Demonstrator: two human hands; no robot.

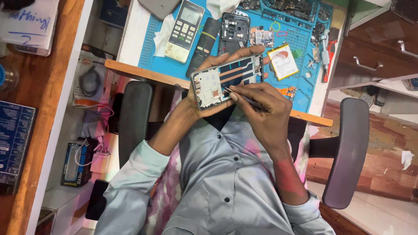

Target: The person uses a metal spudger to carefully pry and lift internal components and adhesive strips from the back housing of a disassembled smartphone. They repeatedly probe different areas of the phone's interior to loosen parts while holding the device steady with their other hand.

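Note:
My left hand (201, 106) holds an opened phone frame (220, 80) from below, fingers curled over its far edge, just above the desk's front edge. The frame is grey with a white part at its left end and blue and copper strips inside. My right hand (263, 111) pinches thin metal tweezers (247, 100). Their tip touches the inside of the frame near its middle. Both forearms come up from my grey shirt.
A blue work mat (305, 87) carries a white remote (185, 30), a black remote (203, 41), a stripped phone body (234, 29), a small circuit board (261, 37), a flat battery (283, 61) and a red-handled tool (329, 56). Chair armrests (135, 117) (348, 148) flank me. Drawers (370, 61) stand right.

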